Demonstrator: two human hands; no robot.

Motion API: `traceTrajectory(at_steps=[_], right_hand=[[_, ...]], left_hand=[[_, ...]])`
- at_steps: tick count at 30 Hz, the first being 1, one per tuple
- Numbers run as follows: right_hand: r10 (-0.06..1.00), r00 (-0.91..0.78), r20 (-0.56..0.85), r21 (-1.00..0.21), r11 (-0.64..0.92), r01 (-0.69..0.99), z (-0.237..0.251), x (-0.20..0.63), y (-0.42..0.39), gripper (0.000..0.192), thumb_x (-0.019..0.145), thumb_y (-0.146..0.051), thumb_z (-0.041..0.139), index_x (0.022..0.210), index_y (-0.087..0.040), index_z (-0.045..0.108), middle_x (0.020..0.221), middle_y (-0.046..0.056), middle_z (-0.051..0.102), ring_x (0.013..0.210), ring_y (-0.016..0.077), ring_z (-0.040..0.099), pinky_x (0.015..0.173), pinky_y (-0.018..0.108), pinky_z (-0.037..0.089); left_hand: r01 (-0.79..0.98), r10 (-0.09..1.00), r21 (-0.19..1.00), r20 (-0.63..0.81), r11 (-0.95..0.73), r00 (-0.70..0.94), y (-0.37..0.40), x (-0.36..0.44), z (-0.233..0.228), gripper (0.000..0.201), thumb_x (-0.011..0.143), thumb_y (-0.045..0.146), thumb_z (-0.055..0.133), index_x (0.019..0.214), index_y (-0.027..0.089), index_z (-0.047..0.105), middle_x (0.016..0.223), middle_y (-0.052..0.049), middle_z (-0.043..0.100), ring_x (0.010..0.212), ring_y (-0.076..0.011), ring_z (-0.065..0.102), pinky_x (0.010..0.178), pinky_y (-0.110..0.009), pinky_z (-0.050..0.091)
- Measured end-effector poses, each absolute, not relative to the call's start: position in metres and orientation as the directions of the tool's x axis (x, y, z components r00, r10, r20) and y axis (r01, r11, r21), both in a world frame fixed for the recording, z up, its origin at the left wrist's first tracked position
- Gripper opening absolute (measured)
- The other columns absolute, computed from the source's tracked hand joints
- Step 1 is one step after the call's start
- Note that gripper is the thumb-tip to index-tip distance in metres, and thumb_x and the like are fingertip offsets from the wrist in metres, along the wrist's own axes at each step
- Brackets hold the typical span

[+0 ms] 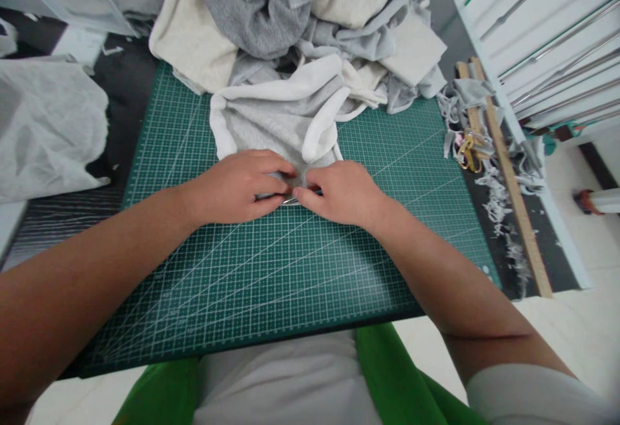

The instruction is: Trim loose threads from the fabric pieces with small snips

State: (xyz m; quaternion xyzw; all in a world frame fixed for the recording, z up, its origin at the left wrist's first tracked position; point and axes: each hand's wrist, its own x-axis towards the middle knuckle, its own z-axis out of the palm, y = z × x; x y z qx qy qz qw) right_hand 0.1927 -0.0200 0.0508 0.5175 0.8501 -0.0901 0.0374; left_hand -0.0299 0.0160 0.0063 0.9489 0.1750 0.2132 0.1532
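The left hand (239, 186) and right hand (339, 191) meet fingertip to fingertip, each pinching the near edge of a grey cloth (271, 124) with white cuffs, and a thin metal tool (290, 200) shows between them. The cloth lies on a green mat (290, 270), its far end against a heap of fabric (310, 18). Scissors (469, 152), scraps (498, 199) and a wooden ruler (513, 186) lie to the right.

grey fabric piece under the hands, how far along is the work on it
Done, it seems: frayed trimmings lie beside the wooden rulers, so some cutting looks finished. In hand: the left hand and right hand pinch the near edge of the grey fabric piece on the green cutting mat, a thin metal tool between them. Left: a heap of fabric waits behind.
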Motion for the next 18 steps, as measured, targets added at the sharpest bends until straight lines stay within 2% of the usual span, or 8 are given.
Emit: traceTrajectory(at_steps=[8, 18], right_hand=[[0.875, -0.463, -0.143, -0.093, 0.454, 0.886, 0.0509, 0.1912, -0.0217, 0.047, 0.096, -0.052, 0.042, 0.090, -0.021, 0.077, 0.079, 0.006, 0.075, 0.074, 0.0229, 0.066, 0.061, 0.032, 0.032], [0.877, -0.440, -0.191, -0.045, 0.440, 0.897, 0.0536, 0.1869, -0.0264, 0.051, 0.098, -0.054, 0.037, 0.105, -0.022, 0.075, 0.088, 0.009, 0.077, 0.081, 0.0275, 0.069, 0.065, 0.034, 0.039]], left_hand=[[0.272, 0.407, 0.380, 0.338, -0.884, 0.849, 0.0157, -0.0303, 0.0071, 0.018, 0.095, 0.025, 0.057, 0.098, 0.020, 0.074, 0.124, -0.011, 0.069, 0.114, -0.0250, 0.066, 0.098, -0.041, 0.054], [0.259, 0.398, 0.377, 0.359, -0.889, 0.844, 0.0160, -0.0305, 0.0068, 0.017, 0.092, 0.022, 0.058, 0.098, 0.021, 0.073, 0.123, -0.011, 0.070, 0.113, -0.0248, 0.066, 0.097, -0.041, 0.054]])
